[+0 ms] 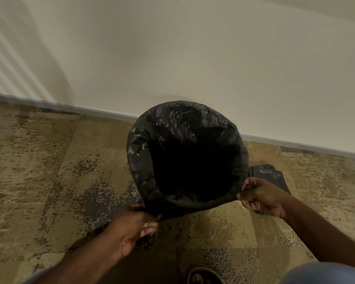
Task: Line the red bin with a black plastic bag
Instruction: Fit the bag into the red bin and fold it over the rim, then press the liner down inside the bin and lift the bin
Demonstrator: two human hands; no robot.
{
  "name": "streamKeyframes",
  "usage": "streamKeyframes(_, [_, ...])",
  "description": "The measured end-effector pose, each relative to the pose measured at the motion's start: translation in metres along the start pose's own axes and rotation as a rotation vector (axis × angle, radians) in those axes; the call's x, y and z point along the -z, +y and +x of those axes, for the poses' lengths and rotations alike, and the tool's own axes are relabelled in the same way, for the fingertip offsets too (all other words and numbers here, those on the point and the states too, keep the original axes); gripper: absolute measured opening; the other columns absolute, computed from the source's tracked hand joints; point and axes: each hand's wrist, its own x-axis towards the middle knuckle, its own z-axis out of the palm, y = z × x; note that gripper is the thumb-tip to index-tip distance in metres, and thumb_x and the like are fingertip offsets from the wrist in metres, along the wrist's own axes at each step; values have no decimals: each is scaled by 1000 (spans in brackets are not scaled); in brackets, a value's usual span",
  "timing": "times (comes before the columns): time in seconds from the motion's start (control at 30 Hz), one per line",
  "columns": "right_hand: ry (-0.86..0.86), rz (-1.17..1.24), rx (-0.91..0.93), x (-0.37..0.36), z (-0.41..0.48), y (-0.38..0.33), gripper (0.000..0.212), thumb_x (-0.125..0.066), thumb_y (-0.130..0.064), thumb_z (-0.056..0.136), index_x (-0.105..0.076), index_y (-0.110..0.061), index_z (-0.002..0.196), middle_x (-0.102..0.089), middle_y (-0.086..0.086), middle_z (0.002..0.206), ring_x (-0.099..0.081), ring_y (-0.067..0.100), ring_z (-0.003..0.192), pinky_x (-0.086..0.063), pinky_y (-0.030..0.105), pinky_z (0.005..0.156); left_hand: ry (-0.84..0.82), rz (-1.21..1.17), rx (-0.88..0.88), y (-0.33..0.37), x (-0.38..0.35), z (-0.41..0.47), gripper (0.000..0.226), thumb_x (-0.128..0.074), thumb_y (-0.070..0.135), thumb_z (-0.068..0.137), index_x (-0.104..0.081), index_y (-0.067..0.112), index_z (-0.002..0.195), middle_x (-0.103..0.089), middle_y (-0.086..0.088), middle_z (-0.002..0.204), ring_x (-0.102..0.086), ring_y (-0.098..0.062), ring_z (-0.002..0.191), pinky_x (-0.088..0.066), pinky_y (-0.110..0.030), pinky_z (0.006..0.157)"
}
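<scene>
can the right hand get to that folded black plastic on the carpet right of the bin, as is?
Probably yes. The folded black plastic piece lies on the patterned carpet just behind the right hand, nothing between them. But that hand is pinching the black plastic bag's rim, so it must let go first.

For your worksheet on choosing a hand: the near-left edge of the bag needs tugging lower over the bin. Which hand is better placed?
Left hand: it already pinches the black bag there; the right hand holds the opposite side.

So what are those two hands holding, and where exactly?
Both grip the black bag by its folded-over edge on the near side: the left hand at the near-left, the right hand at the near-right.
</scene>
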Motion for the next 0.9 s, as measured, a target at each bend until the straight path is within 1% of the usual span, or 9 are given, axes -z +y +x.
streamKeyframes(0.2, [124,-97,-74,-19,6,-15,43,-60,15,83,-51,1,123,-66,18,109,-65,28,92,-57,41,82,267,241,-230,13,9,-10,35,-61,-13,79,-53,3,110,-63,-18,99,-62,-29,83,-53,-34,62])
streamKeyframes(0.27, [176,-483,-45,-6,-8,-38,41,-67,4,82,-52,-3,120,-66,11,106,-65,24,90,-58,33,71,505,420,-621,31,13,-24,36,-57,-13,80,-46,13,104,-56,-13,102,-57,-24,83,-47,-26,60])
streamKeyframes(0.33, [378,-900,113,8,-16,-63,38,-72,-7,81,-55,-5,116,-66,12,107,-63,24,91,-54,34,77,654,643,-1111,56,14,-37,31,-52,-13,80,-51,10,102,-50,-7,99,-50,-21,87,-37,-22,68])
streamKeyframes(0.4, [644,-1000,398,15,-23,-84,20,-68,-16,86,-58,-8,102,-67,15,105,-61,25,89,-52,39,80,647,961,-1358,80,7,-35,17,-55,-1,84,-58,8,98,-53,-3,95,-48,-20,93,-30,-27,80])
streamKeyframes(0.47, [641,-805,540,-4,-21,-103,24,-57,-34,93,-51,-11,100,-65,14,101,-64,27,84,-56,44,76,660,1172,-1273,95,-1,-25,23,-61,24,88,-60,12,107,-59,-7,107,-50,-25,103,-36,-38,88])
streamKeyframes(0.57, [443,-717,349,-35,-8,-110,54,-46,-58,91,-46,-7,109,-60,15,101,-65,30,82,-58,45,70,622,901,-977,101,-15,-4,45,-56,38,89,-49,8,122,-53,-14,118,-48,-24,108,-42,-37,87])
streamKeyframes(0.67, [522,-936,447,-47,5,-98,36,-56,-43,91,-47,-9,99,-56,7,88,-59,24,78,-42,30,60,444,498,-907,97,-24,12,34,-49,25,96,-44,6,123,-58,4,97,-59,-20,97,-45,-17,70])
streamKeyframes(0.77, [533,-792,608,-49,13,-82,20,-61,-19,91,-42,-20,96,-47,-7,80,-49,13,71,-37,24,58,473,442,-940,96,-24,24,29,-44,17,99,-44,6,125,-52,13,85,-51,1,74,-35,-12,57])
streamKeyframes(0.9, [560,-652,606,-51,22,-65,23,-61,-25,91,-40,-21,97,-46,-12,78,-47,4,67,-35,18,52,479,373,-896,91,-16,35,26,-45,18,98,-47,6,121,-55,3,91,-59,-22,87,-38,-21,60])
